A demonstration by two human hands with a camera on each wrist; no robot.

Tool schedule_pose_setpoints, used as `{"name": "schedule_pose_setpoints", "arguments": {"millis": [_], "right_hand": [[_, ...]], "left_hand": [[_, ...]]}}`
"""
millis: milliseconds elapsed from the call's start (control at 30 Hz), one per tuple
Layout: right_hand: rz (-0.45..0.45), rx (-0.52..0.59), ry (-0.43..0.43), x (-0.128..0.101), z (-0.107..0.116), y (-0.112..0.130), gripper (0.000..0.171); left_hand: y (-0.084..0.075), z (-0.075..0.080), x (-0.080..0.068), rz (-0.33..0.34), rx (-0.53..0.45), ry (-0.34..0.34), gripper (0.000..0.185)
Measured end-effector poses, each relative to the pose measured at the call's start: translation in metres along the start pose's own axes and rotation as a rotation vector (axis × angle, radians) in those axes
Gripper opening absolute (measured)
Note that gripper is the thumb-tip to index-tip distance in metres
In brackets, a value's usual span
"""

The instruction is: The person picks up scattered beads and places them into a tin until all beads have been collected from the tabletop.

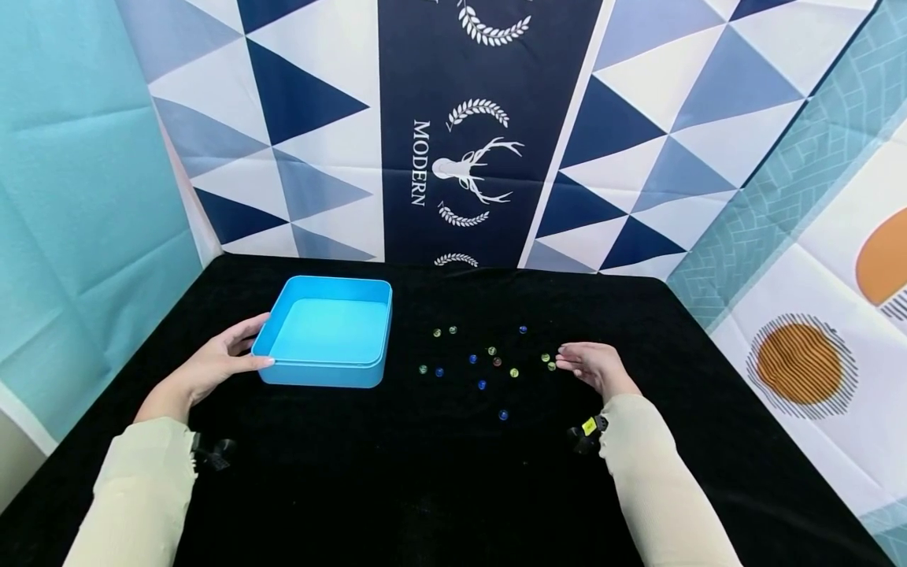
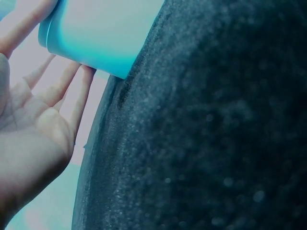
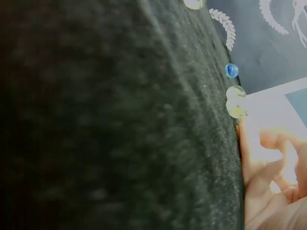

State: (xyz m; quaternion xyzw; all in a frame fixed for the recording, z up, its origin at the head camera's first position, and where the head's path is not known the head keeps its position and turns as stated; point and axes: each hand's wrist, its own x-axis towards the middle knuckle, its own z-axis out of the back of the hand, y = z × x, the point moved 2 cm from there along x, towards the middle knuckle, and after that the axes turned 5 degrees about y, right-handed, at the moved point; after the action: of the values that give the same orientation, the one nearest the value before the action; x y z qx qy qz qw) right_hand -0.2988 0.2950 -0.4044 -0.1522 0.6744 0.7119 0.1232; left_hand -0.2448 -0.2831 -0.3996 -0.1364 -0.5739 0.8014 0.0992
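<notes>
A shallow blue square tray (image 1: 326,370) sits on the black cloth left of centre. My left hand (image 1: 225,356) rests against its left side with straight fingers and thumb touching the wall; the left wrist view shows the fingers (image 2: 72,91) spread under the tray's corner (image 2: 91,43). Several small glass marbles (image 1: 482,361), blue, green and yellow, lie scattered to the tray's right. My right hand (image 1: 590,364) lies at the right end of the scatter, fingertips beside two yellowish marbles (image 1: 547,361). In the right wrist view its fingers (image 3: 261,158) lie loosely just below the marbles (image 3: 236,103).
The black cloth (image 1: 453,472) covers the whole table. Patterned backdrop panels (image 1: 468,126) stand close behind and at both sides. The tray holds nothing that I can see.
</notes>
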Motion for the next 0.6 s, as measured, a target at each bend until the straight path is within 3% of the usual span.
{"name": "schedule_pose_setpoints", "arguments": {"millis": [267, 467, 600], "right_hand": [[0.067, 0.163, -0.022, -0.009, -0.002, 0.001, 0.024], [0.135, 0.263, -0.001, -0.017, -0.001, 0.0, 0.014], [0.186, 0.298, 0.008, -0.02, -0.002, 0.001, 0.017]], "left_hand": [[0.0, 0.0, -0.001, -0.011, -0.012, -0.004, 0.082], [0.001, -0.001, -0.001, -0.008, -0.012, -0.004, 0.082], [0.001, 0.0, -0.001, -0.01, -0.015, -0.005, 0.083]]}}
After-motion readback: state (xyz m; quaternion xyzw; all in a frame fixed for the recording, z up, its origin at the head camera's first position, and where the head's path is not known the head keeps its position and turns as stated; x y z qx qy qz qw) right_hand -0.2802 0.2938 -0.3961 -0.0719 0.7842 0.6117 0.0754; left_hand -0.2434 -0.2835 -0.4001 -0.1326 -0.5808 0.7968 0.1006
